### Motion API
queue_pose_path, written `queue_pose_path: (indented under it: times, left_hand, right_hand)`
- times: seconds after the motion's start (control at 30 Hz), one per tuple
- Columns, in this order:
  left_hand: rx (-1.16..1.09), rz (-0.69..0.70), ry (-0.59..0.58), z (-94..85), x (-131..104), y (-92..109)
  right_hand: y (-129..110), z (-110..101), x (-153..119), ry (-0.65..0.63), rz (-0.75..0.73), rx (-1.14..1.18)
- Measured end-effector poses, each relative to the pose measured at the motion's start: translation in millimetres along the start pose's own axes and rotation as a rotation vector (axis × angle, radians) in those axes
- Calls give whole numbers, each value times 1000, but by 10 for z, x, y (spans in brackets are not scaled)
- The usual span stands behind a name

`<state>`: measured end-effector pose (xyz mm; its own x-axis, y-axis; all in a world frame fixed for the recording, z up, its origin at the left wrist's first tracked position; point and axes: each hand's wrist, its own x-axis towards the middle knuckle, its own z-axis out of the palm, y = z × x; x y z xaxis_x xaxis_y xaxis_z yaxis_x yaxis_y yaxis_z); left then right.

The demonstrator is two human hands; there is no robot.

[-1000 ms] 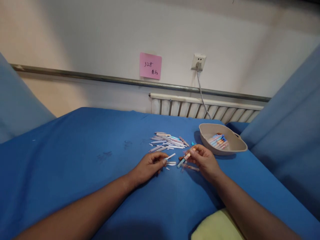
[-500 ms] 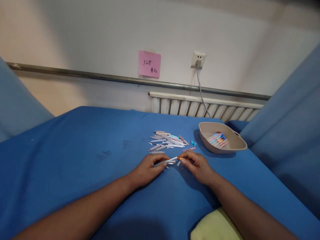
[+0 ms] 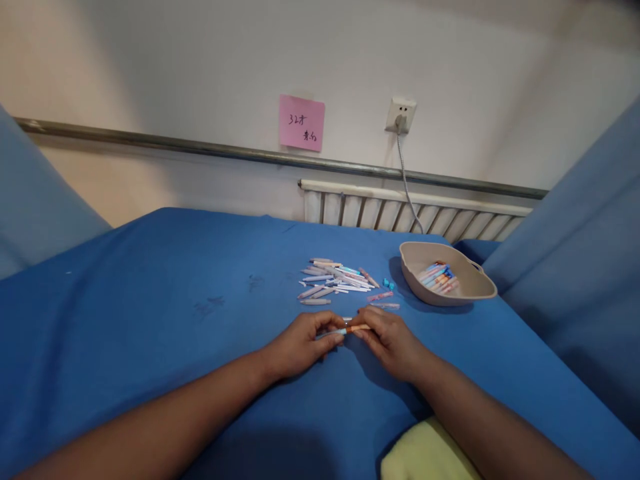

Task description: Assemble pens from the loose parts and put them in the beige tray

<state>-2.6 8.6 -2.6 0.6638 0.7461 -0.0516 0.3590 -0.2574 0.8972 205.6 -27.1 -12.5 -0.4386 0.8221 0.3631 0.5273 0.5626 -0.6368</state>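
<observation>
Between my two hands, just above the blue sheet, lies a pen [image 3: 353,329] with an orange section and a pale blue section. My left hand [image 3: 300,344] is closed on its pale end with thumb and fingertips. On the orange end, the fingers of my right hand [image 3: 393,340] are pinched. Just beyond them, a pile of pale pen parts and thin white refills [image 3: 345,279] lies on the sheet. A pink patterned barrel [image 3: 380,296] and a clear barrel [image 3: 385,306] rest near my right fingers. Small teal pieces [image 3: 389,284] sit behind these.
A beige basket [image 3: 467,297] with several coloured pens [image 3: 440,277] in it stands at the right. The blue sheet [image 3: 150,300] covers the surface up to a radiator [image 3: 370,210] and wall. Light green cloth [image 3: 427,453] lies under my right forearm.
The white refill that showed between my hands is out of sight, and the orange and pale blue parts now meet in one line. A clear barrel now shows beyond my right hand.
</observation>
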Motion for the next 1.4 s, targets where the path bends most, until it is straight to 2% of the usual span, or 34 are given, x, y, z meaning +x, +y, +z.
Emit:
queue_pose_path:
  times: [0.13, 0.4, 0.57, 0.77, 1.13, 1.27, 1.4]
  left_hand:
    - [-89, -41, 7, 19, 8, -10]
    - [-193, -56, -29, 50, 7, -33]
    - [-130, -45, -3, 50, -11, 4]
    - [-74, -38, 28, 48, -22, 21]
    - [-94, -41, -10, 48, -20, 17]
    - [-136, -35, -3, 43, -1, 8]
    - [-205, -39, -13, 35, 23, -19]
  right_hand:
    - [-18, 14, -9, 17, 62, 5]
    - [-30, -19, -23, 45, 32, 30]
    - [-26, -8, -22, 27, 25, 74]
    - [-33, -2, -6, 75, 73, 74]
    - [-74, -17, -18, 14, 69, 95]
    - [-40, 11, -14, 74, 139, 189]
    - [5, 38, 13, 110, 210, 424]
